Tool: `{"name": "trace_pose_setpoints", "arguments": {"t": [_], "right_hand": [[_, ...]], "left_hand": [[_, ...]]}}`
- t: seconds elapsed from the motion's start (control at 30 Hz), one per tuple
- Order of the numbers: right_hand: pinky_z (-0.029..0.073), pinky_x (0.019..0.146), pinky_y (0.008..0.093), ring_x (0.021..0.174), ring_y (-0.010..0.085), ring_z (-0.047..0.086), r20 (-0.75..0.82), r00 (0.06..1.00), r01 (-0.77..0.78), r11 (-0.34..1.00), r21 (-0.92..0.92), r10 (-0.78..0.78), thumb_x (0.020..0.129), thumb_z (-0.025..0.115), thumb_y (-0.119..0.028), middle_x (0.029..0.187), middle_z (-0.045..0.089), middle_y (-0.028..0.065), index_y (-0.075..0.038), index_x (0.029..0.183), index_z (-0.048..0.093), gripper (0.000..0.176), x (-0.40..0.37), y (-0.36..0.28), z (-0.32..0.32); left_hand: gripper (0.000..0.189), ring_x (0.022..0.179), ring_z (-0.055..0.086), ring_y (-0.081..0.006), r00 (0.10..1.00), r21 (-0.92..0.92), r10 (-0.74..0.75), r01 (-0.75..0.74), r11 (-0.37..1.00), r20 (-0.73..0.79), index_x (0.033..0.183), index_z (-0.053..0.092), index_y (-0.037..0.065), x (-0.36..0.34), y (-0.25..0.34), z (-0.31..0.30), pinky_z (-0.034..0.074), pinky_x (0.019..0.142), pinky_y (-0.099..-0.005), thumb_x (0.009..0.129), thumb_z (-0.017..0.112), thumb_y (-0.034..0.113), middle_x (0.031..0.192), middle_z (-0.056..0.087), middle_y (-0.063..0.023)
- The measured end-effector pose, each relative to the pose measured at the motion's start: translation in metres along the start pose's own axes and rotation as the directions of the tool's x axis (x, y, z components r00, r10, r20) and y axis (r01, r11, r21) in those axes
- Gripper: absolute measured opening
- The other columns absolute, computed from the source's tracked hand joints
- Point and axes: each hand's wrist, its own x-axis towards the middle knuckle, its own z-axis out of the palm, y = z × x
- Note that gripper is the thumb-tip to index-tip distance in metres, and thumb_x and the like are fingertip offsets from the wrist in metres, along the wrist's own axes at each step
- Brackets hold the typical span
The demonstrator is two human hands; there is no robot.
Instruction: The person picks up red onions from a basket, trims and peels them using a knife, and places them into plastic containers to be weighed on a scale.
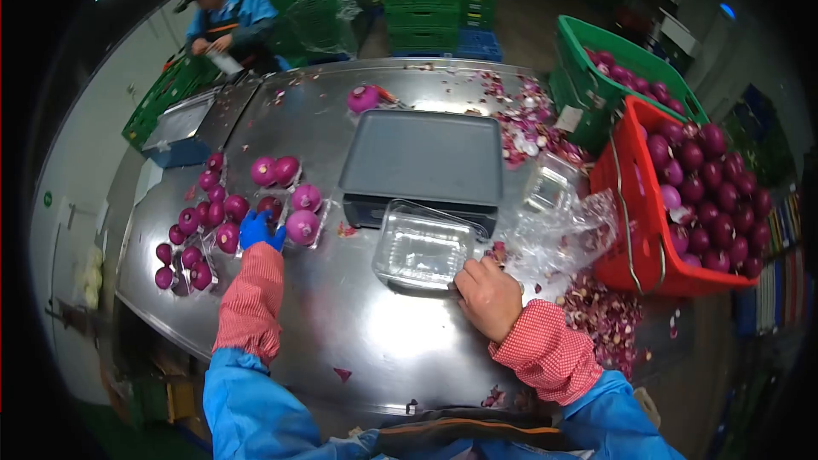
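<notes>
My left hand [261,229], in a blue glove, curls its fingers over a red onion [270,204] among the packed onions on the left of the table. Its fingertips are partly hidden against the onion. Bare, my right hand [490,296] pinches the near right corner of a clear plastic tray [423,249]. The tray holds nothing and leans on the front of a grey-topped scale [423,153]. Close to my left hand, a clear tray carries two peeled onions [302,227], and several other onions [200,217] sit in trays farther left.
A red crate [626,196] full of onions stands at the right, with a green crate [588,77] of onions behind it. Onion skins [601,315] and crumpled plastic film [567,234] lie beside them. One onion [363,100] rests behind the scale. A co-worker [234,21] stands at the far left.
</notes>
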Motion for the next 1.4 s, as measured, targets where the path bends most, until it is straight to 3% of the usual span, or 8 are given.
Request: {"name": "trace_pose_setpoints", "arguments": {"t": [0.33,0.6,0.73,0.93,1.03,1.2,1.23,1.4], "right_hand": [[0.052,0.068,0.0348,0.084,0.0247,0.057,0.288,0.953,-0.113,0.991,0.069,0.089,0.079,0.069,-0.025,0.087,0.052,0.0087,-0.006,0.092,0.054,0.028,-0.184,0.028,-0.056],[0.054,0.07,0.0359,0.087,0.0263,0.06,0.184,0.933,-0.341,0.92,0.193,0.308,0.083,0.071,-0.03,0.092,0.052,0.0101,-0.005,0.101,0.055,0.034,-0.22,0.051,-0.08],[0.054,0.065,0.0376,0.083,0.0273,0.062,0.08,0.902,-0.431,0.884,0.179,0.424,0.084,0.069,-0.024,0.091,0.054,0.0103,-0.007,0.102,0.056,0.028,-0.254,0.076,-0.094],[0.054,0.065,0.037,0.08,0.0265,0.064,0.099,0.798,-0.6,0.773,0.207,0.594,0.075,0.071,-0.018,0.089,0.056,0.0069,-0.01,0.101,0.064,0.028,-0.298,0.107,-0.116],[0.055,0.067,0.0367,0.084,0.0268,0.063,0.056,0.815,-0.573,0.79,0.216,0.576,0.074,0.069,-0.014,0.091,0.058,0.0078,-0.009,0.101,0.064,0.028,-0.317,0.121,-0.11],[0.055,0.067,0.0356,0.081,0.0253,0.064,-0.023,0.822,-0.555,0.809,0.193,0.569,0.074,0.069,-0.013,0.091,0.061,0.0066,-0.008,0.096,0.065,0.023,-0.319,0.128,-0.13],[0.055,0.068,0.0356,0.085,0.0256,0.063,-0.022,0.82,-0.559,0.81,0.179,0.571,0.07,0.071,-0.017,0.089,0.058,0.0063,-0.009,0.096,0.062,0.029,-0.322,0.129,-0.126],[0.053,0.067,0.036,0.077,0.0244,0.065,-0.115,0.703,-0.668,0.707,0.234,0.702,0.085,0.068,-0.022,0.085,0.061,0.0066,-0.01,0.094,0.067,0.014,-0.31,0.128,-0.152]], "left_hand": [[0.043,0.116,0.058,-0.033,0.698,-0.565,0.61,-0.694,0.447,-0.375,0.123,0.06,0.003,-0.011,0.286,-0.153,0.043,0.103,-0.0411,0.081,0.07,0.005,0.125,0.061,-0.0152],[0.051,0.116,0.058,-0.035,0.116,-0.672,0.942,-0.728,-0.134,-0.314,0.13,0.055,0.004,-0.086,0.624,-0.179,0.045,0.1,-0.0398,0.082,0.073,0.01,0.123,0.06,-0.0184],[0.073,0.118,0.056,-0.04,0.234,-0.462,0.965,-0.873,0.155,-0.119,0.138,0.047,0.009,-0.091,0.764,-0.124,0.05,0.098,-0.0441,0.075,0.081,0.023,0.128,0.053,-0.0226],[0.041,0.118,0.057,-0.0393,0.452,-0.033,0.862,-0.881,0.471,0.228,0.132,0.053,0.016,-0.098,0.871,-0.062,0.052,0.09,-0.0548,0.092,0.06,0.025,0.132,0.05,-0.0198],[0.033,0.117,0.057,-0.0397,0.501,0.034,0.836,-0.861,0.507,0.223,0.13,0.054,0.019,-0.101,0.89,-0.041,0.053,0.085,-0.0548,0.097,0.05,0.023,0.131,0.052,-0.0184],[0.069,0.116,0.057,-0.0394,0.415,0.105,0.862,-0.91,0.402,0.292,0.132,0.051,0.013,-0.106,0.878,-0.073,0.053,0.091,-0.0507,0.075,0.08,0.038,0.131,0.053,-0.0171],[0.095,0.12,0.056,-0.0396,0.444,0.032,0.841,-0.889,0.457,0.31,0.137,0.046,0.01,-0.112,0.872,-0.09,0.052,0.096,-0.0492,0.058,0.089,0.042,0.133,0.052,-0.0174],[0.095,0.119,0.059,-0.0361,0.59,-0.734,0.782,-0.437,0.52,0.203,0.142,0.04,0.006,-0.092,0.853,-0.079,0.053,0.097,-0.0482,0.066,0.086,0.039,0.135,0.053,-0.0202]]}}
